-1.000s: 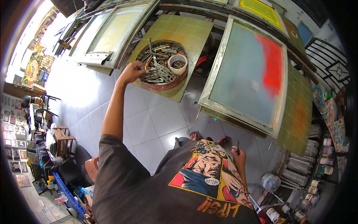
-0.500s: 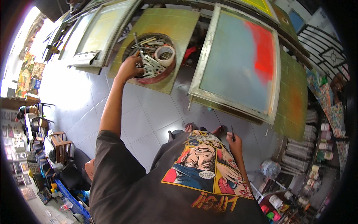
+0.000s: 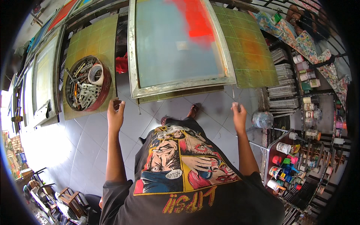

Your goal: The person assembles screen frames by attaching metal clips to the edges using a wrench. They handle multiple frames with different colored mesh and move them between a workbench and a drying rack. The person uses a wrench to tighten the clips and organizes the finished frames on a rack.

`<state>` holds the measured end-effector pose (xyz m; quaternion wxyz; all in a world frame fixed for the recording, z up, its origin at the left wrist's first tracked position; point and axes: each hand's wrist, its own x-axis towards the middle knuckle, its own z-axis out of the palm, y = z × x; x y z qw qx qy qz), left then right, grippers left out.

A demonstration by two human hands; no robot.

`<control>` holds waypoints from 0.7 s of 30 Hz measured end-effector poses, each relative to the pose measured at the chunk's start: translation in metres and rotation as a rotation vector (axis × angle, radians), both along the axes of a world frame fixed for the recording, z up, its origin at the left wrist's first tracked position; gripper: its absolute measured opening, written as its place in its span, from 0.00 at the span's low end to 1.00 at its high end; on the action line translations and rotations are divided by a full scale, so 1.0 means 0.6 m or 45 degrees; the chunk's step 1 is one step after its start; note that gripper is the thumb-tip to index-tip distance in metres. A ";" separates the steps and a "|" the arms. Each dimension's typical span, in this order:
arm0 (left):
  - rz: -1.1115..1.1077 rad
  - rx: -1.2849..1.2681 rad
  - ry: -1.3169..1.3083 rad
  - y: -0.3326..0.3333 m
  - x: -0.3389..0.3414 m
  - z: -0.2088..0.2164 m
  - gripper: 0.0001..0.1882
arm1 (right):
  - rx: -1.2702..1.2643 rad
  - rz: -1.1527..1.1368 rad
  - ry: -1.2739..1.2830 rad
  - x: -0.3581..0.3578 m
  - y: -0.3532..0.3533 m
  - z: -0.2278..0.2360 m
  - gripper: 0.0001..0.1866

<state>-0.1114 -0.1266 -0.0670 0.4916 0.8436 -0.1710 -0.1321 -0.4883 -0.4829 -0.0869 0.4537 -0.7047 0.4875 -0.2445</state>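
A round reddish tub (image 3: 101,98) stands on the left olive board, full of metal hinge-like plates (image 3: 89,94), thin tools and a roll of tape (image 3: 96,74). Just right of the tub is my left hand (image 3: 115,114), raised, its fingers loosely bent and the thumb apart, with nothing plainly in it. My right hand (image 3: 239,114) is up near the front right corner of a large screen-printing frame (image 3: 180,88). Its fingers are curled together; whatever they hold, if anything, is hidden. The frame's grey-blue mesh (image 3: 168,48) carries a red patch (image 3: 197,26).
More frames (image 3: 44,71) line the left. To the right are an olive board (image 3: 245,48), stacked frames (image 3: 281,80), a clear water jug (image 3: 262,120) and racks of paint pots (image 3: 310,107). A red cloth (image 3: 121,63) lies between the boards. Wooden stools (image 3: 73,200) stand lower left.
My left hand has come out of the tub and drawn back toward me. My view has turned right. The dark thin tool seen in my right hand no longer shows.
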 end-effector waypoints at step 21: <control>0.146 0.273 -0.022 -0.142 -0.003 -0.002 0.22 | 0.311 -0.167 -0.229 0.054 -0.061 -0.022 0.10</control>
